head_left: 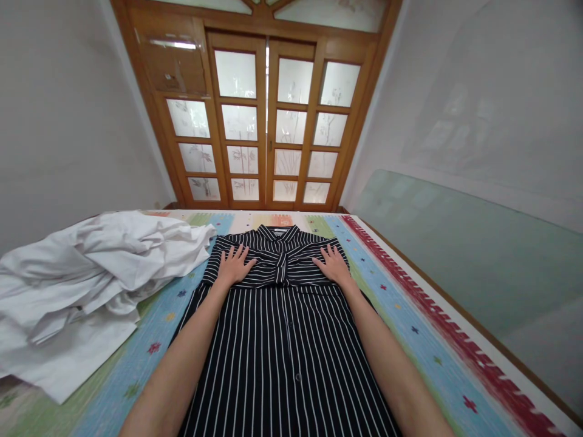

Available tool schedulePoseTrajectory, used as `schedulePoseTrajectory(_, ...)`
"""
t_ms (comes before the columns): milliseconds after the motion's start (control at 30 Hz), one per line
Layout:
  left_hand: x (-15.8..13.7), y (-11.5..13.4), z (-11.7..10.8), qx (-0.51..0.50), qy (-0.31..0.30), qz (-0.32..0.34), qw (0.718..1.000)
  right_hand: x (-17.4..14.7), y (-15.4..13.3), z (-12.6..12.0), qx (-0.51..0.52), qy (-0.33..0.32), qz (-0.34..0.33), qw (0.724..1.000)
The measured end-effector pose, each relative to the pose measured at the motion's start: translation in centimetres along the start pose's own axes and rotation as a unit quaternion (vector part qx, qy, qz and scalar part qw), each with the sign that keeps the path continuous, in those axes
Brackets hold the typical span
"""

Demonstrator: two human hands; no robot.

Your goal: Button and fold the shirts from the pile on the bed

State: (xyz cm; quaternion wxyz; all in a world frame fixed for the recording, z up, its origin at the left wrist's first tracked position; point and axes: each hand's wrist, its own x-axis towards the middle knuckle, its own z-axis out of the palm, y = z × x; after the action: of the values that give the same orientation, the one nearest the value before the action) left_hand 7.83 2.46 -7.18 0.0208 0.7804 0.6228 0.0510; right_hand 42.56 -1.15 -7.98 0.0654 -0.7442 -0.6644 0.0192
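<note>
Head view: striped shirt (268,321) directly beneath both spread hands (234,267) (333,265).

Shirt (273,340), black with white stripes, is lying front-up on a patterned cover (387,291), collar (294,232) pointing away, sleeves (260,272) resting across it.

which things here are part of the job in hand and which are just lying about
Part of the job:
- striped shirt, buttoned front up
- left hand and right hand, fingers spread on the shirt
- patterned cover, as the surface underneath

Just there:
- crumpled white cloth, left of the shirt, untouched
- wooden doors, background
</note>
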Motion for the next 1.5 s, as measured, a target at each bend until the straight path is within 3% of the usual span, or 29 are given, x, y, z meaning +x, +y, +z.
schedulePoseTrajectory(300,-0.2,0.3,-0.3,-0.007,0.008,-0.002,1.000,-0.4,-0.7,-0.5,-0.025,-0.040,-0.037,0.998)
schedulePoseTrajectory(467,-1.9,1.8,-1.5,0.017,0.118,0.052,0.992,-1.2,-1.3,-0.7,-0.019,-0.027,-0.073,0.997)
schedulePoseTrajectory(533,-2.6,2.3,-2.3,0.027,0.130,0.087,0.987,-1.8,-1.4,-0.9,-0.012,-0.028,-0.091,0.995)
schedulePoseTrajectory(700,-4.3,3.3,-3.2,-0.006,0.079,0.043,0.996,-4.1,-1.2,-1.4,0.002,-0.042,-0.119,0.992)
schedulePoseTrajectory(867,-6.5,3.7,-0.8,-0.044,0.018,0.095,0.994,-6.5,-1.0,-0.7,0.002,-0.033,-0.158,0.987)
schedulePoseTrajectory(1000,-7.0,3.7,0.8,-0.042,0.028,0.117,0.992,-6.8,-1.2,-0.5,-0.008,-0.032,-0.154,0.988)
schedulePoseTrajectory(1200,-8.6,3.5,-0.2,-0.054,0.049,0.135,0.988,-8.0,-1.1,-0.8,-0.016,0.001,-0.146,0.989)
schedulePoseTrajectory(1333,-12.1,2.2,-0.6,-0.040,0.025,0.149,0.988,-10.8,0.6,-0.6,-0.018,0.002,-0.180,0.984)
schedulePoseTrajectory(1500,-16.8,-1.2,-0.5,-0.021,0.020,0.172,0.985,-15.2,3.5,-0.4,-0.010,-0.003,-0.163,0.987)
